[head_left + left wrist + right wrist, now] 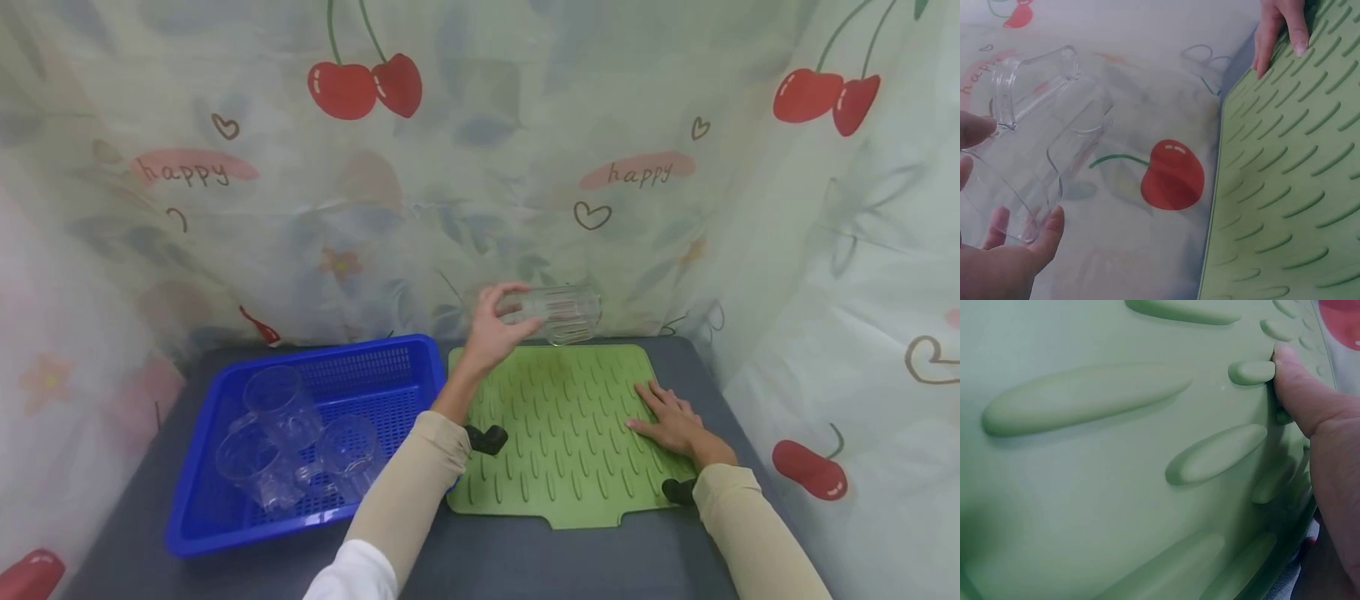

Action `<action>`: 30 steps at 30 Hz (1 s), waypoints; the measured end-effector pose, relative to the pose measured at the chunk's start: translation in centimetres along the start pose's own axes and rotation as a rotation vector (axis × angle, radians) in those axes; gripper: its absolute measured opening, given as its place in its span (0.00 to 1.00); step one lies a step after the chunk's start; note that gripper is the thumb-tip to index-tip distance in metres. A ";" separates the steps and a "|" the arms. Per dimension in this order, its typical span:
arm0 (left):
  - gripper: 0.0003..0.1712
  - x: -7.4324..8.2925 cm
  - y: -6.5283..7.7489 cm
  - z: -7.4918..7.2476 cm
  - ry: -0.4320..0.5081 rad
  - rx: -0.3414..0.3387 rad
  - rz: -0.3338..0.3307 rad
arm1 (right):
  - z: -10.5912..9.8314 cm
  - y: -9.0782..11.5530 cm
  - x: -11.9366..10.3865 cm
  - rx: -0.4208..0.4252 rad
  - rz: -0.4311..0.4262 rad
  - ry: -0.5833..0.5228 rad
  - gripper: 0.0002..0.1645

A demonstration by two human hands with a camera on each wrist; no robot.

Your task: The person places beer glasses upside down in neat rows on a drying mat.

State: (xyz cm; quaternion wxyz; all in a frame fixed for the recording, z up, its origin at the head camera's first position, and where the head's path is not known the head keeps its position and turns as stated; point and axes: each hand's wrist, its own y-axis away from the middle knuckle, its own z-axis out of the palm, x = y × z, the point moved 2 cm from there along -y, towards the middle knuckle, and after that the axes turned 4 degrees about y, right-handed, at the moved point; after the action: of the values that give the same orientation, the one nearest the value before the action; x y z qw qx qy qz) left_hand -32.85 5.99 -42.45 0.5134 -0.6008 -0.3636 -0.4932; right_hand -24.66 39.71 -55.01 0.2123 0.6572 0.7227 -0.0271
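Observation:
My left hand (497, 329) grips a clear mug (564, 312) by one end, thumb and fingers around it. The mug is tilted onto its side in the air, above the far edge of a green ridged mat (551, 433). Its handle (1038, 81) shows at the top in the left wrist view. My right hand (672, 423) rests on the right side of the mat with its fingers spread. In the right wrist view, the right thumb (1300, 387) touches the mat between its raised ridges.
Left of the mat stands a blue plastic basket (191, 467) holding three clear mugs (277, 400). Both sit on a dark grey table (495, 558). A printed curtain (480, 150) hangs close behind the table and along its sides.

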 end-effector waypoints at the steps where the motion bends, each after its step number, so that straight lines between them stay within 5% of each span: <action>1: 0.31 -0.1 -0.1 0.1 0.013 -0.004 -0.005 | 0.0 -0.1 0.0 0.001 0.000 0.000 0.52; 22: 0.30 -2.3 -0.8 3.7 0.226 0.022 -0.209 | 0.0 -0.2 0.4 0.000 0.011 -0.004 0.53; 30: 0.32 -3.9 -0.9 4.9 0.283 0.023 -0.344 | -0.1 -0.2 0.3 0.006 0.004 -0.018 0.53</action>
State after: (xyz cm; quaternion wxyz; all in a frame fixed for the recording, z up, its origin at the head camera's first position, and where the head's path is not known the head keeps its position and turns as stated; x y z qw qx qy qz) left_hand -33.61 11.21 -45.87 0.4745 -0.4488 -0.3908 -0.6486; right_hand -24.88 39.98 -55.04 0.2169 0.6591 0.7193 -0.0345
